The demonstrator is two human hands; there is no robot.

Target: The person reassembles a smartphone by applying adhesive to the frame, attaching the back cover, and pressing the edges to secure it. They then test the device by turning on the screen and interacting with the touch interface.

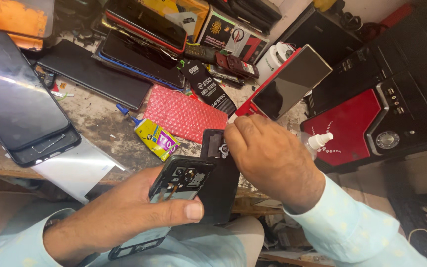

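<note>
My left hand (124, 212) grips the light, fragile opened phone (176, 190) by its edges; right hand (268, 158) pinches its stiff back cover (221, 185).

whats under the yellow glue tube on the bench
The yellow glue tube lies on the worn bench top, its lower end beside the red bubble-wrap sheet. The bench directly beneath the tube is covered, so nothing there can be seen.
</note>
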